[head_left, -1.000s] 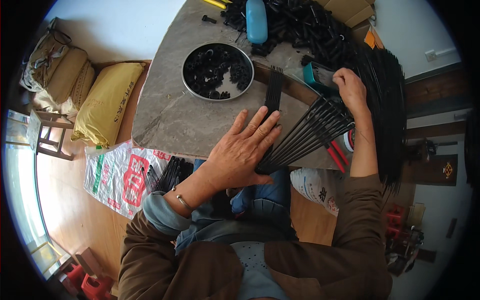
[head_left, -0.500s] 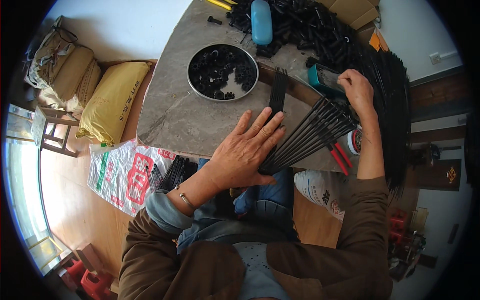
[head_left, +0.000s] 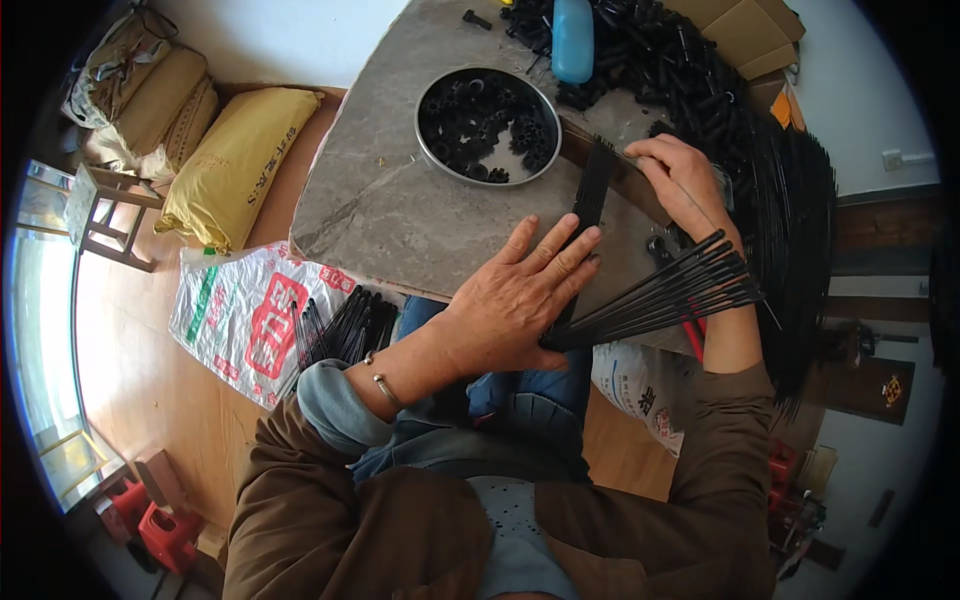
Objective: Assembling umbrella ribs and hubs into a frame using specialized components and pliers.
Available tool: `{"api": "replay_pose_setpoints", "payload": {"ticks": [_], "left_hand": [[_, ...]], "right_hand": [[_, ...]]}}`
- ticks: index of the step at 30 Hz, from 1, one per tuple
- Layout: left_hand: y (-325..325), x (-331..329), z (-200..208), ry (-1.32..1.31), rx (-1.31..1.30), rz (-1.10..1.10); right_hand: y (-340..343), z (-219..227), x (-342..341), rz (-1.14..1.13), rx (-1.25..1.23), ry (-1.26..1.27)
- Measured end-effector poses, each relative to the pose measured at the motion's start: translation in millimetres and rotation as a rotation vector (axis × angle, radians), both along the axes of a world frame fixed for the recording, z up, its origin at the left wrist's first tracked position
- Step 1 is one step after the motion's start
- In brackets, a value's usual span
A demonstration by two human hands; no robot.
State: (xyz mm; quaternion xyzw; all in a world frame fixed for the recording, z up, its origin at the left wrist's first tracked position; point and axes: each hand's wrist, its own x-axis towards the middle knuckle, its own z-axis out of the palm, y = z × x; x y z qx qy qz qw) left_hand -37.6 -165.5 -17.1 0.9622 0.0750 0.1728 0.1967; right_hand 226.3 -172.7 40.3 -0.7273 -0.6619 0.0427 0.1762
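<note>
My left hand (head_left: 520, 290) lies flat with its fingers spread on a tight, flat row of thin black rods (head_left: 596, 180) at the table edge. From beneath its thumb side, a fan of black rods with thicker ends (head_left: 660, 300) reaches right, past the table edge. Just right of the row's far tips is my right hand (head_left: 685, 180), thumb and forefinger pinched together. A thin dark line, like a slender rod, runs from its fingers back along the wrist. Whatever lies under the left palm is hidden.
A round metal bowl (head_left: 430, 155) of small black parts stands on the grey table (head_left: 350, 190). Behind are a blue case (head_left: 572, 40) and heaped black pieces (head_left: 690, 80). Long black rods (head_left: 790, 220) hang at the right. More rods lie on a plastic bag (head_left: 215, 320) at lower left.
My right hand has moved left from the teal box toward the row's far tips, and a thin line now trails from it. The fan of rods has narrowed. The whole view has shifted slightly.
</note>
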Motion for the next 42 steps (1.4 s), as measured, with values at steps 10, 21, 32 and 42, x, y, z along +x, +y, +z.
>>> {"api": "replay_pose_setpoints", "payload": {"ticks": [10, 21, 32, 42], "left_hand": [[-0.1, -1.9, -0.6, -0.016, -0.066, -0.018], [0.3, -1.5, -1.2, -0.013, -0.076, -0.027], [-0.1, -1.3, -0.2, 0.009, -0.067, -0.025], [0.4, -1.3, 0.0, 0.014, -0.044, -0.022]], "right_hand": [[-5.8, 4.1, 5.8, -0.068, -0.067, 0.013], [-4.6, 1.6, 5.5, -0.083, -0.084, 0.014], [-1.1, 0.5, 5.4, -0.049, -0.069, 0.018], [13.5, -2.5, 5.5, 0.038, -0.071, 0.017]]}}
